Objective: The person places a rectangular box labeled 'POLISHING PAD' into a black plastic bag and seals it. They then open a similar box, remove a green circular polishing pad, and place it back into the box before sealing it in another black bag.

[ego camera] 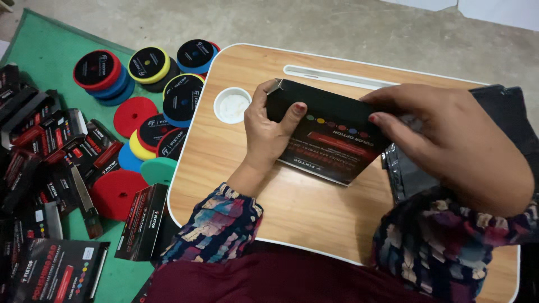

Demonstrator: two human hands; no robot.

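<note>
Above the wooden lap table [292, 207], a black carton [328, 132] was gripped by the left hand [266, 132] and right hand [449, 140], long axis running upper left to lower right.

The black carton [331, 132] looks like smooth cardboard with a faint sheen, and the flattened cartons [45, 163] heaped at the left share that printed card finish. The lap desk [292, 202] shows a smooth wood-grain laminate edged in white plastic, with a white plastic cup recess [232, 105]. The round polishing pads [135, 115] look like matt, soft foam, lying on a green matt mat [45, 50] over rough grey concrete floor [337, 22].
</note>
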